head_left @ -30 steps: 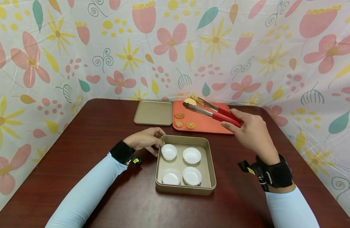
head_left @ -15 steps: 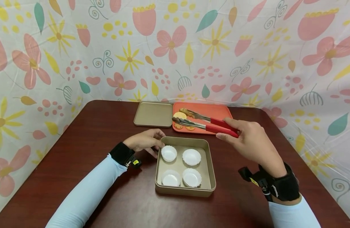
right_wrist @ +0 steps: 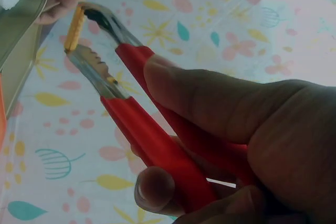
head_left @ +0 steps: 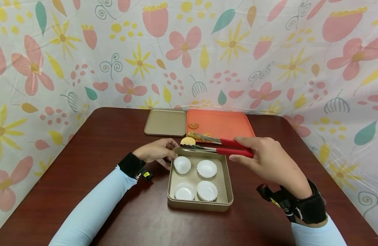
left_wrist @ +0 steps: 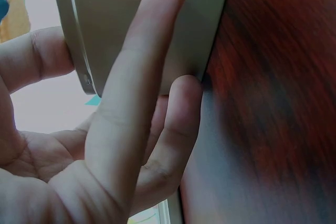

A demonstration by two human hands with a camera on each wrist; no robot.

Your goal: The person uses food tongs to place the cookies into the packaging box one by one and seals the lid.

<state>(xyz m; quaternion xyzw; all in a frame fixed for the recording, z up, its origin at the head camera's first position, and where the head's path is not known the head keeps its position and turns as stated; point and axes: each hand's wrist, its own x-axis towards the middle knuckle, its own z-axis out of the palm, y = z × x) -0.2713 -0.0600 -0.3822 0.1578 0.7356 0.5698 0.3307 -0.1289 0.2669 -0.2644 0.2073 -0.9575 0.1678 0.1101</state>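
My right hand (head_left: 273,164) grips red-handled metal tongs (head_left: 235,152), thumb on one arm and fingers on the other. Between the tong tips sits a round yellow cookie (head_left: 187,141), held on edge in the right wrist view, above the back rim of a square gold tin (head_left: 201,206). Inside the tin are several white paper baking cups (head_left: 182,165), with nothing visible in them. My left hand (head_left: 155,151) holds the tin's back left corner. In the left wrist view, its fingers (left_wrist: 131,77) press the tin's outer wall and one reaches over the rim.
Behind the tin lies an orange tray (head_left: 222,121) with a brown cookie (head_left: 193,125) on it; the tongs partly cover others. The flat gold lid (head_left: 165,122) lies left of the tray. A flower-printed cloth (head_left: 139,61) hangs behind the dark wooden table (head_left: 115,218).
The right hand has brought the tongs and cookie down and toward me, from over the orange tray to the tin's back rim. The left hand and tin have stayed put.
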